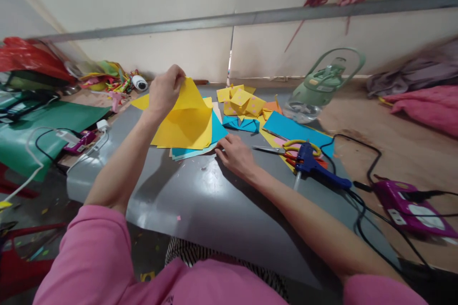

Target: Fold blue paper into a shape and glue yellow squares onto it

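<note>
My left hand [165, 90] is raised over the table, pinching a yellow paper sheet [193, 97] by its upper edge so that it bends up. Below it lies more yellow paper [182, 136] on a stack of coloured paper [218, 129], with blue and pale sheets sticking out. At the stack's right corner, my right hand [236, 156] has its fingers curled against the edge; the fingertips are partly hidden. Folded yellow paper pieces [241, 101] and a folded blue piece [241, 124] sit just beyond. Scissors [270, 149] with yellow and red handles lie right of my right hand.
A blue glue gun [309, 162] rests by the scissors, its cable running to a purple power strip [415, 207]. A blue sheet [293, 131] and a green water bottle [315, 88] stand behind. Left are a white charger [103, 125] and another purple strip [80, 142].
</note>
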`<control>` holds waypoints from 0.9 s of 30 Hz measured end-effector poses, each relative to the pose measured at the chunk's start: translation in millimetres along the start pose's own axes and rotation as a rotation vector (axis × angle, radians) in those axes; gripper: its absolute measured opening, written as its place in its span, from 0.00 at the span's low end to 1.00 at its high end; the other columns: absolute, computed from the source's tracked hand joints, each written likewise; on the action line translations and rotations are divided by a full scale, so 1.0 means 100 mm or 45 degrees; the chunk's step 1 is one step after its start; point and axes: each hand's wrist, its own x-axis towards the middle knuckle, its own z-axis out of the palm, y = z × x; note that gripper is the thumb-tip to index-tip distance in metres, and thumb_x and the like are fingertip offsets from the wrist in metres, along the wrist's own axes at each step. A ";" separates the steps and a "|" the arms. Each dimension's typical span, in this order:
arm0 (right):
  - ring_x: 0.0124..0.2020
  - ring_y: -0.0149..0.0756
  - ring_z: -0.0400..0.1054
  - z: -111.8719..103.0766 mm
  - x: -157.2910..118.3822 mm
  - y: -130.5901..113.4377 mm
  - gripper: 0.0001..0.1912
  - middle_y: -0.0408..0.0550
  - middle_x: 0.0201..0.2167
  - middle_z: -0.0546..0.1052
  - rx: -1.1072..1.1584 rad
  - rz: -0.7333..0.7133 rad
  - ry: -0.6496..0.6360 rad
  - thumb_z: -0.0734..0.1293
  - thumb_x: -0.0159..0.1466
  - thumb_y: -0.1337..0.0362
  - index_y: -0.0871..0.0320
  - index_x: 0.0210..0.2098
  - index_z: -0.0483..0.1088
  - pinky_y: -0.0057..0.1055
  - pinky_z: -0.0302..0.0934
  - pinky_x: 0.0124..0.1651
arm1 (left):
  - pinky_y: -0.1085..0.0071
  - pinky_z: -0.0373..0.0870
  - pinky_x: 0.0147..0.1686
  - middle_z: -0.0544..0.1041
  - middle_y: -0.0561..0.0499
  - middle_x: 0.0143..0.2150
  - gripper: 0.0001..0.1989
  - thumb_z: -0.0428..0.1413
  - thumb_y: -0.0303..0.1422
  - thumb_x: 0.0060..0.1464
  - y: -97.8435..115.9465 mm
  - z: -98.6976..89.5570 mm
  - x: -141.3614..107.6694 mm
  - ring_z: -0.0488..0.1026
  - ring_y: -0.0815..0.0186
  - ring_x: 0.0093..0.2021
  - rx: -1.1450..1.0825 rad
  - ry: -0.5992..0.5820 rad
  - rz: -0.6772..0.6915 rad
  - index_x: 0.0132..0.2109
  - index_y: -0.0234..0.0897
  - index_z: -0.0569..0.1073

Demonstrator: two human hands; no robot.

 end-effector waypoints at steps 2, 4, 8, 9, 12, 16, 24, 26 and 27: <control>0.60 0.52 0.65 0.05 0.07 -0.08 0.18 0.62 0.60 0.73 -0.016 -0.068 0.018 0.62 0.72 0.59 0.60 0.57 0.72 0.46 0.58 0.61 | 0.63 0.67 0.48 0.81 0.46 0.44 0.12 0.49 0.33 0.62 0.00 -0.02 -0.04 0.76 0.58 0.45 0.005 -0.014 0.006 0.47 0.43 0.75; 0.67 0.55 0.58 0.14 0.19 -0.16 0.25 0.60 0.69 0.66 -0.053 -0.178 -0.009 0.66 0.70 0.57 0.55 0.64 0.67 0.50 0.53 0.66 | 0.63 0.67 0.48 0.81 0.46 0.44 0.12 0.49 0.33 0.62 0.00 -0.03 -0.07 0.76 0.58 0.45 0.006 -0.021 0.003 0.47 0.42 0.75; 0.74 0.57 0.48 0.36 0.55 -0.25 0.31 0.56 0.73 0.60 -0.152 -0.312 -0.202 0.66 0.70 0.51 0.48 0.70 0.61 0.61 0.44 0.71 | 0.63 0.67 0.48 0.81 0.47 0.44 0.12 0.48 0.34 0.63 -0.01 -0.07 -0.11 0.76 0.57 0.46 -0.011 -0.016 0.002 0.47 0.43 0.75; 0.74 0.57 0.49 0.41 0.63 -0.26 0.31 0.57 0.73 0.61 -0.157 -0.313 -0.227 0.64 0.71 0.50 0.48 0.71 0.61 0.61 0.45 0.70 | 0.63 0.67 0.48 0.81 0.47 0.44 0.12 0.48 0.34 0.63 -0.01 -0.09 -0.13 0.76 0.57 0.46 -0.009 -0.009 0.007 0.47 0.43 0.75; 0.72 0.55 0.54 0.48 0.83 -0.25 0.28 0.57 0.71 0.64 -0.163 -0.307 -0.265 0.62 0.73 0.50 0.48 0.69 0.63 0.60 0.48 0.69 | 0.64 0.67 0.48 0.81 0.46 0.45 0.13 0.48 0.35 0.64 -0.03 -0.17 -0.19 0.76 0.57 0.47 0.011 0.019 0.018 0.48 0.43 0.75; 0.72 0.55 0.55 0.47 0.95 -0.24 0.26 0.57 0.71 0.64 -0.171 -0.301 -0.289 0.60 0.74 0.50 0.49 0.68 0.65 0.58 0.48 0.69 | 0.64 0.68 0.47 0.81 0.46 0.43 0.13 0.48 0.36 0.65 -0.05 -0.28 -0.29 0.76 0.57 0.46 0.029 0.042 0.024 0.48 0.42 0.75; 0.69 0.54 0.58 0.38 1.12 -0.29 0.28 0.58 0.70 0.65 -0.166 -0.288 -0.327 0.60 0.73 0.49 0.54 0.68 0.64 0.51 0.54 0.65 | 0.62 0.68 0.49 0.81 0.47 0.45 0.11 0.49 0.37 0.63 -0.05 -0.36 -0.24 0.75 0.56 0.49 -0.133 0.050 0.024 0.46 0.45 0.75; 0.70 0.56 0.57 0.39 1.11 -0.28 0.29 0.61 0.70 0.64 -0.162 -0.277 -0.329 0.59 0.73 0.48 0.56 0.68 0.64 0.52 0.53 0.66 | 0.63 0.68 0.49 0.81 0.47 0.45 0.11 0.48 0.36 0.64 0.00 -0.38 -0.26 0.75 0.56 0.48 -0.126 0.063 0.042 0.46 0.45 0.75; 0.70 0.55 0.57 0.39 1.10 -0.27 0.30 0.62 0.71 0.63 -0.157 -0.280 -0.333 0.59 0.73 0.48 0.57 0.68 0.64 0.52 0.53 0.67 | 0.63 0.68 0.48 0.81 0.48 0.44 0.11 0.48 0.36 0.64 0.03 -0.39 -0.28 0.76 0.57 0.48 -0.110 0.068 0.051 0.46 0.45 0.75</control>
